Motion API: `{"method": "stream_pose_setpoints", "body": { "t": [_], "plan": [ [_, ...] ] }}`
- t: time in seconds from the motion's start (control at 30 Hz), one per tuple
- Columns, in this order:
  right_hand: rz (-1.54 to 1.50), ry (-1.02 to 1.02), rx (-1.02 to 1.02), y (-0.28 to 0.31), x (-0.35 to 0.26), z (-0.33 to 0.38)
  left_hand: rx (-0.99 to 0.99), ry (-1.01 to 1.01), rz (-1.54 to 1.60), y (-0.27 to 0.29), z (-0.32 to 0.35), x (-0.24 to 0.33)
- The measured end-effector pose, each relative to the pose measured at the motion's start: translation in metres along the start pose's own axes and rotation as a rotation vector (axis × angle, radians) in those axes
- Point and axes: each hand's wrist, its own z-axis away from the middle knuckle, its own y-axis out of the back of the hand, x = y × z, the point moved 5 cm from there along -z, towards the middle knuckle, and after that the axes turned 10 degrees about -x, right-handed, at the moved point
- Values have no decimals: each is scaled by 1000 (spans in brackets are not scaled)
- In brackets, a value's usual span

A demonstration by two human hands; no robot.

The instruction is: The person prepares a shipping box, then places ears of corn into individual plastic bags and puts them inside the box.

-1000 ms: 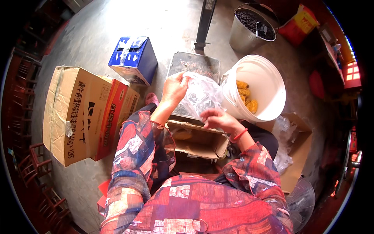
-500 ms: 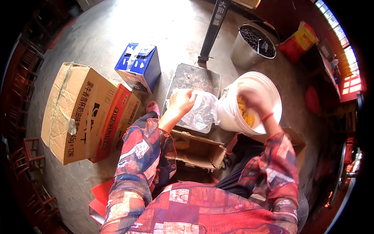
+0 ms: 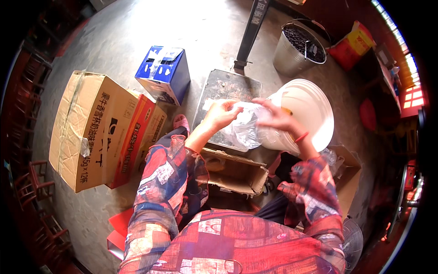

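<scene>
My left hand [image 3: 221, 114] is closed on the rim of a thin clear plastic bag [image 3: 246, 130], which hangs over a dark metal platform [image 3: 211, 98] with an upright post. Facing it, my right hand [image 3: 277, 118] is at the other side of the bag's mouth, thumb and fingers spread and slightly blurred. I see nothing held in it. Close behind that hand, a white plastic bucket [image 3: 315, 109] leans to one side. A little of something yellow [image 3: 286, 111] shows by its rim; the rest is hidden by my hand and the bucket wall.
An open cardboard box [image 3: 237, 176] lies before my knees. A blue box [image 3: 166, 75] and large cartons [image 3: 86, 132] stand left. Beyond the white bucket are a metal pail [image 3: 292, 57] of dark pieces and a red-yellow sack [image 3: 353, 45]. Another open carton [image 3: 349, 182] holds clear plastic.
My right hand has come out of the white bucket and moved left to the plastic bag. My left hand has shifted slightly right, still on the bag.
</scene>
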Motion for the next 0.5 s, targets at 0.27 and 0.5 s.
{"method": "stream_pose_setpoints", "body": {
  "t": [0.27, 0.5],
  "plan": [
    [-129, -319, 296, -23, 13, 46, 1, -111, -345, 3, 7, 13],
    [-307, -399, 435, 0, 37, 65, 230, -97, -557, 23, 6, -6]
  ]
}}
